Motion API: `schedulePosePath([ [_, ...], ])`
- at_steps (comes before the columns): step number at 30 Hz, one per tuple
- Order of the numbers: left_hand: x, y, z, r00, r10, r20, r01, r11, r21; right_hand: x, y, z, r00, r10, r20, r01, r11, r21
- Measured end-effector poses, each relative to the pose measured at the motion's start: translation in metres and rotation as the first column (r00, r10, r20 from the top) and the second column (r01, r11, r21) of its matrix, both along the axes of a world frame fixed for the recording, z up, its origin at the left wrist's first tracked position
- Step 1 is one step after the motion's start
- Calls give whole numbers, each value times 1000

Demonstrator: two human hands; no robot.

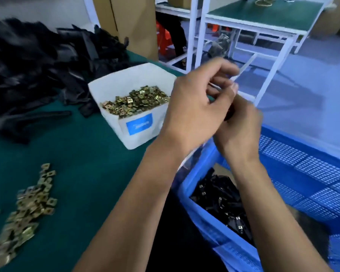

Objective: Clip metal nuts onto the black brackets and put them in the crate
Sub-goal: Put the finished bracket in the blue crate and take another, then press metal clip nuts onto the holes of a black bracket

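Observation:
Both hands meet above the near left corner of the blue crate (202, 213), blurred by motion. My right hand (241, 128) grips a black bracket (229, 114), of which only a dark sliver shows between the hands. My left hand (194, 103) curls its fingers over the bracket's upper end; any nut there is hidden. Finished brackets with nuts (224, 201) lie in the crate. A white box (139, 134) holds a heap of brass-coloured nuts (137, 99). Loose nuts (31, 203) are strewn on the green table, and a big pile of bare black brackets (31, 63) lies at the back left.
The green table (86, 163) ends just left of the crate, which stands lower at the right. Behind are a white-framed workbench (263, 18), cardboard boxes (130, 20) and a pale floor.

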State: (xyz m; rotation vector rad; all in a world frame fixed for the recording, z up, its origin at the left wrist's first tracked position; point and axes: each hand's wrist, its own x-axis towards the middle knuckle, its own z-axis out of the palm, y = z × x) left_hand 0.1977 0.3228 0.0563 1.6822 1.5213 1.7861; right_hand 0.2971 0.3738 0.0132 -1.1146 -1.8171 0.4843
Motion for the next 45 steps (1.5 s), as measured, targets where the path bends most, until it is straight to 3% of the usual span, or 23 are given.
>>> schedulePosePath([
  [2,-34,-28,13,986,164,43,-167,982,86,-43,-31,26,984,177,-10,-175,979,102],
  [4,-75,-63,10,913,397,96,-406,908,104,-92,-67,36,937,342,74,-348,931,106],
  [7,-135,-123,-10,723,659,207,-680,731,49,-158,-118,31,809,553,201,-571,819,47],
  [10,-188,-195,-39,504,855,119,-858,512,-47,-219,-168,17,633,717,292,-724,682,-106],
  [12,-214,-239,-59,372,928,14,-924,372,-93,-254,-195,4,516,771,373,-757,614,-221],
  [15,-252,-305,-83,161,986,-50,-980,153,-125,-311,-236,-17,409,810,421,-819,529,-222],
  [18,-278,-337,-93,-9,999,30,-988,-4,-152,-364,-262,-29,341,845,411,-871,449,-200],
  [20,-286,-344,-95,-60,992,112,-979,-37,-198,-396,-272,-33,277,863,423,-875,408,-260],
  [22,-287,-345,-96,-46,997,67,-973,-29,-230,-418,-272,-38,267,855,445,-864,417,-283],
  [24,-286,-346,-98,-18,995,-100,-968,-43,-249,-429,-270,-42,314,860,403,-854,441,-275],
  [29,-288,-351,-95,31,926,-376,-979,-48,-197,-420,-259,-28,434,899,-66,-856,388,-343],
  [31,-289,-350,-93,59,879,-473,-993,5,-114,-404,-253,-15,373,902,-219,-902,296,-315],
  [33,-289,-349,-90,64,873,-484,-997,71,-3,-383,-250,-5,244,909,-337,-938,132,-322],
  [35,-288,-353,-86,29,903,-428,-984,101,146,-361,-242,0,134,886,-444,-944,-22,-330],
  [37,-290,-359,-81,-25,942,-334,-958,73,279,-344,-233,-1,92,855,-510,-936,-101,-338],
  [39,-293,-363,-74,22,992,-121,-958,55,280,-329,-225,-4,66,886,-458,-926,-116,-359],
  [40,-294,-365,-70,98,995,27,-962,88,257,-323,-220,-5,7,944,-330,-918,-124,-375],
  [41,-295,-366,-67,216,959,185,-958,171,233,-318,-216,-6,-103,985,-138,-896,-152,-417],
  [43,-293,-367,-61,441,738,510,-895,403,191,-307,-213,-9,-394,899,193,-775,-212,-596],
  [44,-293,-367,-61,484,598,638,-846,506,168,-302,-213,-10,-483,837,259,-717,-208,-665],
  [45,-293,-367,-63,473,503,723,-806,579,123,-298,-214,-12,-511,808,294,-701,-194,-687],
])
